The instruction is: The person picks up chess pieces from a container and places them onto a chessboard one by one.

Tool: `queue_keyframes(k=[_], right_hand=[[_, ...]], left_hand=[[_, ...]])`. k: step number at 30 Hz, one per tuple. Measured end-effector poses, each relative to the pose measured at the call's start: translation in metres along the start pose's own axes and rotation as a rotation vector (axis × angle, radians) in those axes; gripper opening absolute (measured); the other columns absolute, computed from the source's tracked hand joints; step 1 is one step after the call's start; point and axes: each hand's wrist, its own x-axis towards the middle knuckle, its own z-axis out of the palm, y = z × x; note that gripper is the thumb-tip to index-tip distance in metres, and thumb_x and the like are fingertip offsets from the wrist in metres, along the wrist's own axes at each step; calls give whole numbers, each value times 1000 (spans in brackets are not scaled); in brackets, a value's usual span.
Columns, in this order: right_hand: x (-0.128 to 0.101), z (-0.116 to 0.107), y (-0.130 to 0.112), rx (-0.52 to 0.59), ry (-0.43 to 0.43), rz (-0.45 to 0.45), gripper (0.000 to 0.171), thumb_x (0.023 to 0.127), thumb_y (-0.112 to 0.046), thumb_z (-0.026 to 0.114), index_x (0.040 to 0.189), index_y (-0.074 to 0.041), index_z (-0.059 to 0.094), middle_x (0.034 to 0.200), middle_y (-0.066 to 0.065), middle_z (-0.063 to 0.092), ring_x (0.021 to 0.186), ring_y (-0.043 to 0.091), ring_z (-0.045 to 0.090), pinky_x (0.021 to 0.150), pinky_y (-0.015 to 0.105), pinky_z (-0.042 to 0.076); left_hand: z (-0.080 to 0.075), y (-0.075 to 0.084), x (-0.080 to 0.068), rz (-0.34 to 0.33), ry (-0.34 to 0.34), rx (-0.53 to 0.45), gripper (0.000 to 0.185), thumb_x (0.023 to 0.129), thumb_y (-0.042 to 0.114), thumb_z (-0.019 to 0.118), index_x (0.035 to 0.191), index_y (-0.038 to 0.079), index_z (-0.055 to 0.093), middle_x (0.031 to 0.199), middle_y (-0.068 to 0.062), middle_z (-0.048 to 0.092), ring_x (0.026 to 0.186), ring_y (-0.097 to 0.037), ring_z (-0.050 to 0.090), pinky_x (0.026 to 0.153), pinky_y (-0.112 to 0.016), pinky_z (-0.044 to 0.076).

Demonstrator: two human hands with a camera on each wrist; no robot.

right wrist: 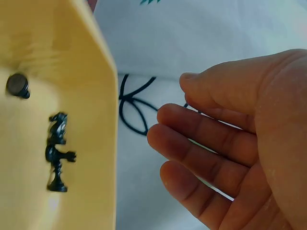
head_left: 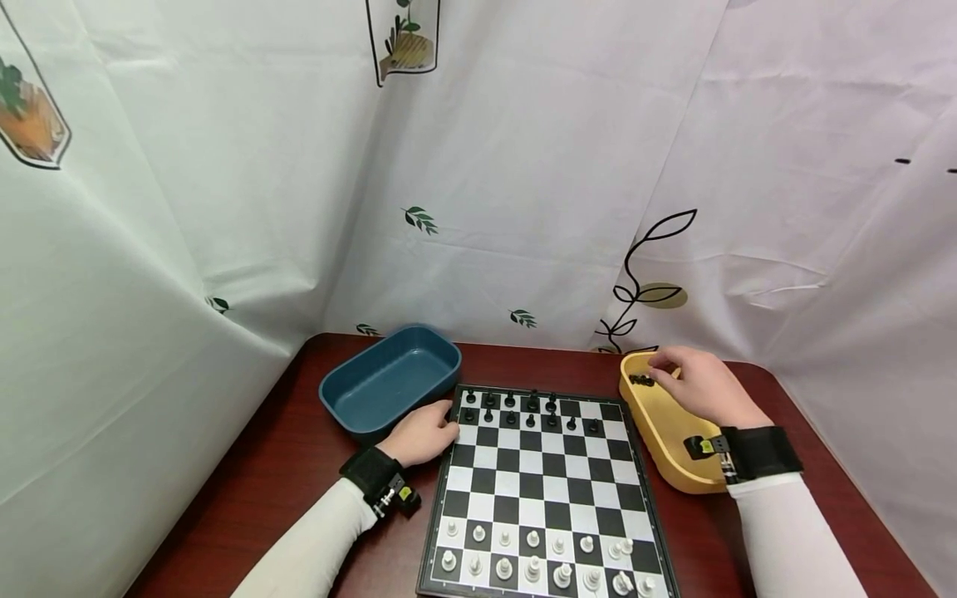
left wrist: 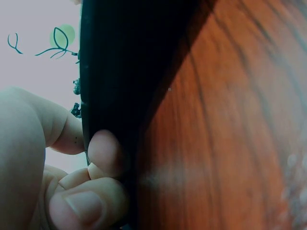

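Note:
A chessboard (head_left: 546, 490) lies on the dark red table, black pieces (head_left: 529, 410) on its far two rows, white pieces (head_left: 532, 558) on its near two. My left hand (head_left: 424, 433) sits at the board's far left edge, its curled fingers (left wrist: 103, 148) and thumb against the black rim (left wrist: 120, 72). My right hand (head_left: 691, 378) hovers over the far end of a yellow tray (head_left: 665, 432). Its fingers (right wrist: 201, 139) are relaxed and hold nothing. A few black pieces (right wrist: 56, 151) lie in the tray just left of those fingers.
A deep blue tray (head_left: 389, 378) stands at the far left, touching the board's corner. White printed cloth walls close in on the table at the back and both sides. Bare wood (head_left: 284, 473) shows left of the board.

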Motion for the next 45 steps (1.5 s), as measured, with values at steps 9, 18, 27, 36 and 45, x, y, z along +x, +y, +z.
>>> queue_keyframes(k=[9, 18, 27, 36, 45], right_hand=[[0, 13, 22, 7, -43, 53, 15, 102, -13, 78, 114, -4, 80, 104, 10, 79, 99, 35, 74, 85, 58, 56], [2, 31, 35, -6, -91, 37, 23, 98, -10, 80, 118, 1, 79, 110, 17, 78, 105, 40, 73, 94, 62, 55], [-1, 39, 42, -15, -116, 1, 34, 97, -11, 80, 125, 8, 75, 123, 26, 76, 119, 50, 70, 103, 66, 52], [-5, 43, 42, -26, -210, 36, 53, 94, -14, 83, 137, 12, 67, 133, 32, 70, 126, 55, 64, 108, 68, 48], [-6, 42, 38, -46, -256, 53, 59, 93, -14, 84, 140, 15, 64, 140, 35, 65, 133, 57, 59, 111, 69, 46]], left_hand=[[1, -1, 1, 4, -1, -1, 41, 102, 22, 59, 138, 5, 69, 89, 5, 66, 79, -12, 62, 84, -39, 52], [1, -2, -1, 2, -2, 4, 43, 102, 22, 59, 140, 4, 68, 83, 6, 64, 76, -11, 61, 82, -38, 52], [0, -1, 1, 7, 0, 6, 39, 101, 22, 59, 136, 6, 69, 83, 6, 64, 76, -11, 61, 81, -38, 52], [1, -1, 0, 2, -5, 5, 40, 102, 22, 59, 137, 5, 69, 82, 5, 63, 76, -12, 61, 81, -38, 52], [-1, 0, 0, 4, 0, -2, 38, 102, 21, 60, 136, 6, 69, 84, 6, 64, 77, -11, 61, 82, -38, 52]])
